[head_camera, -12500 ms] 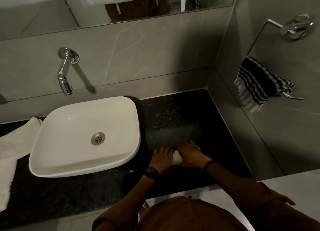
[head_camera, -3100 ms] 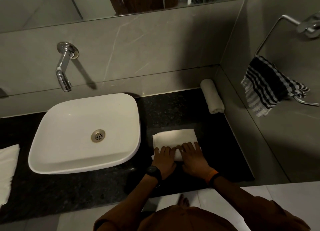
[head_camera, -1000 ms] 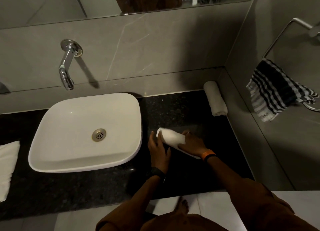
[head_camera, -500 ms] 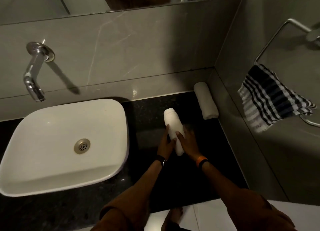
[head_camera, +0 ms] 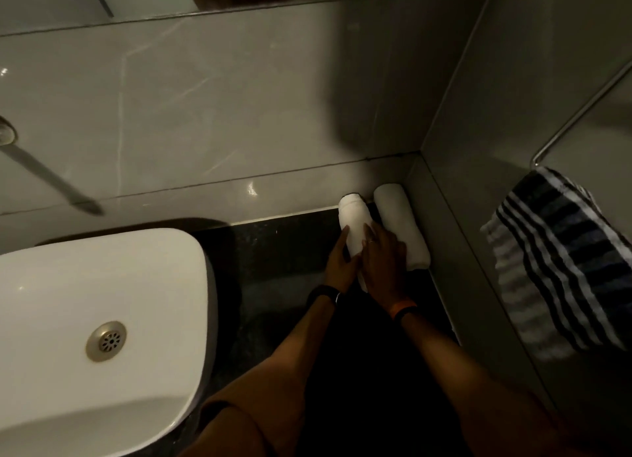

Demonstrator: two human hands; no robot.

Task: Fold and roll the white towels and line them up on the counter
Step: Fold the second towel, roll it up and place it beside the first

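Head view: my left hand [head_camera: 338, 268] and right hand [head_camera: 381, 260] clasp the white rolled cloth towel [head_camera: 354, 225] between them. Right of my right hand lies the second white rolled towel [head_camera: 402, 224], just beside, so the rolls align.

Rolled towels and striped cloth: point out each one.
Left rolled towel [head_camera: 354, 217], head view, upper body of roll.
Right rolled towel [head_camera: 402, 224], head view, middle of roll.
Striped cloth [head_camera: 561, 261], head view, centre of hanging fabric.

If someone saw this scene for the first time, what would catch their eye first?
Two white rolled towels in the far right corner of the dark counter: the left hand and right hand hold the nearer roll beside the corner roll. The big white basin fills the left; a striped towel hangs on the right wall.
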